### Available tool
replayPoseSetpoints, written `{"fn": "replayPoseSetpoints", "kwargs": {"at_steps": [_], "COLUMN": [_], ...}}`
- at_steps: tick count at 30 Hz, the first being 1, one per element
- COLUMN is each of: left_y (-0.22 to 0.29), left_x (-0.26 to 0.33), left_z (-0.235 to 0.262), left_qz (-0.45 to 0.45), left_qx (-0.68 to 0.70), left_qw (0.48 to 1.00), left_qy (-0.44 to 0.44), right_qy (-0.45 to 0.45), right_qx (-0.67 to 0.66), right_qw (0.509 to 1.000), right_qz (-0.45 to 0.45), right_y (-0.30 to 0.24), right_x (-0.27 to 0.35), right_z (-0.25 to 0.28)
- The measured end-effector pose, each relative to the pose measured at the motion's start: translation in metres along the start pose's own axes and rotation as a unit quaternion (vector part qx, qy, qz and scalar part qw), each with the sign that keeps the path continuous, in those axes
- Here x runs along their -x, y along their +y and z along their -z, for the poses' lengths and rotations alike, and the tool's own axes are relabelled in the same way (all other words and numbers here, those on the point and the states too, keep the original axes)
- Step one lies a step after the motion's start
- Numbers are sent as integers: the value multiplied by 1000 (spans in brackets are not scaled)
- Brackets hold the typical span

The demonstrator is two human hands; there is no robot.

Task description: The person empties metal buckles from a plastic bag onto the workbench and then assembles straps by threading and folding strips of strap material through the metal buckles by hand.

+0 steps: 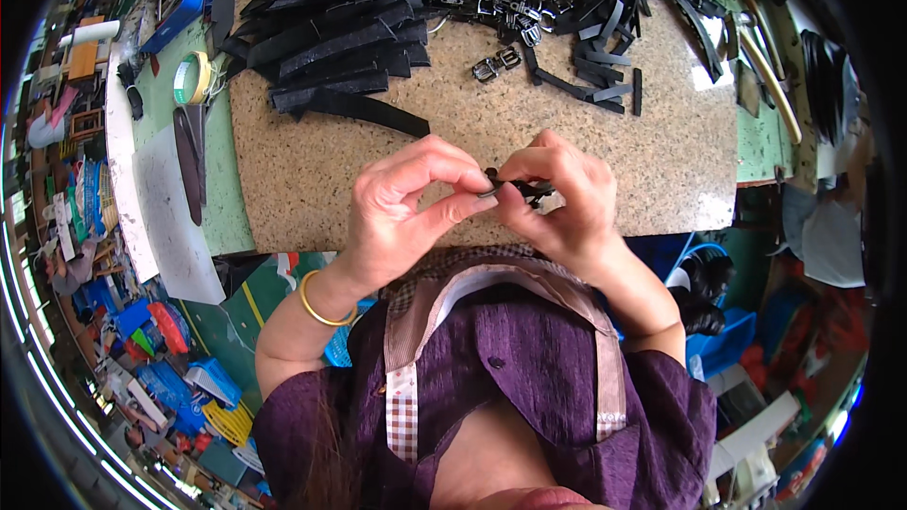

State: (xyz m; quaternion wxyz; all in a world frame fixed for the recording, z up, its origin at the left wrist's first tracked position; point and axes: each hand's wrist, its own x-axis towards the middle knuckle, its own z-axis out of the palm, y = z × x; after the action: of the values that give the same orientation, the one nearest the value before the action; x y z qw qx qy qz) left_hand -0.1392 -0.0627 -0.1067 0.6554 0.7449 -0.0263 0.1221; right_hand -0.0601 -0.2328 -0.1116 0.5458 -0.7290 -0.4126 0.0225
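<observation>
Left grip [392,212]: thumb and finger pinched on a small black piece [539,191]
Right grip [572,184]: from here, clamped on that same piece
Black piece: over the speckled surface [312,194], nearer the person than the strip pile [340,42]
Loose buckles [497,63]: right of the strip pile

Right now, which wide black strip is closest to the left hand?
The front strip of the left pile, jutting out toward the left hand; the others lie farther back.
</observation>
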Motion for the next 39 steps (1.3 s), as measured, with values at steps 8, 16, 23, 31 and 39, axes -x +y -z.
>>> {"fn": "replayPoseSetpoints", "kwargs": {"at_steps": [8,16,23,31,39], "left_y": [6,3,9,10,6], "left_x": [-12,-9,-5,-3,-2], "left_z": [18,24,21,6,3], "left_qz": [223,305,307,278,305], "left_qx": [205,303,165,188,356], "left_qw": [937,895,936,941,883], "left_qy": [-172,-116,-52,-38,-42], "right_qy": [-165,-135,-241,-191,-231], "right_qx": [-261,-334,-164,-100,-248], "right_qw": [921,853,895,941,937], "right_qz": [-237,-377,-337,-261,-88], "right_y": [-10,-8,-7,-12,0], "right_x": [-8,3,2,-5,-11], "right_z": [27,33,38,23,31]}}
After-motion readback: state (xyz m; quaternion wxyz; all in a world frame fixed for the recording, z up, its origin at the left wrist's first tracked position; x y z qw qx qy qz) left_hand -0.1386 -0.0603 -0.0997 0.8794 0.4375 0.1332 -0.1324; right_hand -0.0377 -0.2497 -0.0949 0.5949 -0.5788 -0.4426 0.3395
